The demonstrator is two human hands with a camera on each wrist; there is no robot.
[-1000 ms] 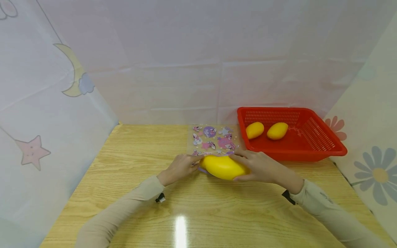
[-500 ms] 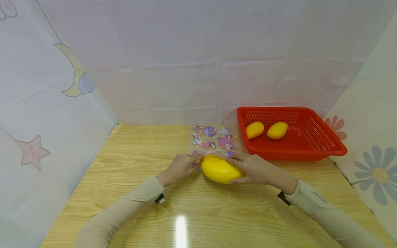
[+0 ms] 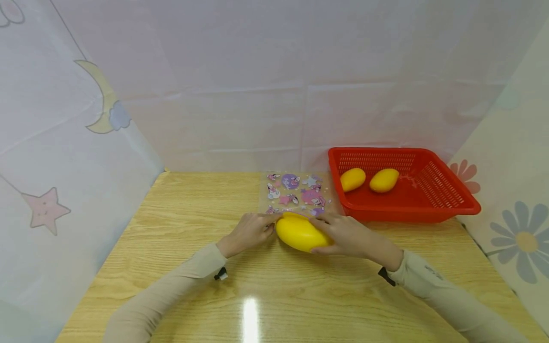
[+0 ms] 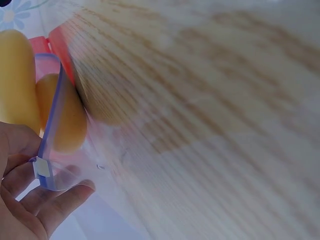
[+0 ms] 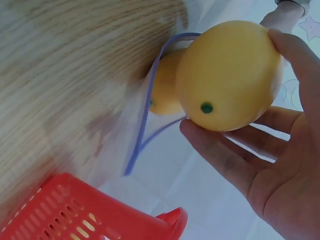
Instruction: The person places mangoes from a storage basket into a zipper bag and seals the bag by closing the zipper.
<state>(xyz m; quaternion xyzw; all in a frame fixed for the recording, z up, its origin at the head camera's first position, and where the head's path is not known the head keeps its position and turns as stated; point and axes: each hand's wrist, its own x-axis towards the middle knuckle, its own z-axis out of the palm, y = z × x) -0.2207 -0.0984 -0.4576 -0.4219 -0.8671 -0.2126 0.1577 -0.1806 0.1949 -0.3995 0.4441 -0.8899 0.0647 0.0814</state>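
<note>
In my right hand I grip a yellow mango, its green-dotted end showing in the right wrist view. It is held at the open mouth of a clear printed zip bag lying on the table. My left hand pinches the corner of the bag's mouth, beside the white slider on its purple zip strip. Some of the left fingers show through the clear film in the left wrist view. A second mango shows inside the mouth, behind the purple strip.
A red plastic basket stands at the back right, close beside the bag. Inside it lie two more mangoes, one at the left wall and another near it. A printed cloth hangs behind the wooden table.
My right hand has moved left with its mango, bringing it nearer my left hand at the bag's mouth. The left hand and the basket have stayed in place.
</note>
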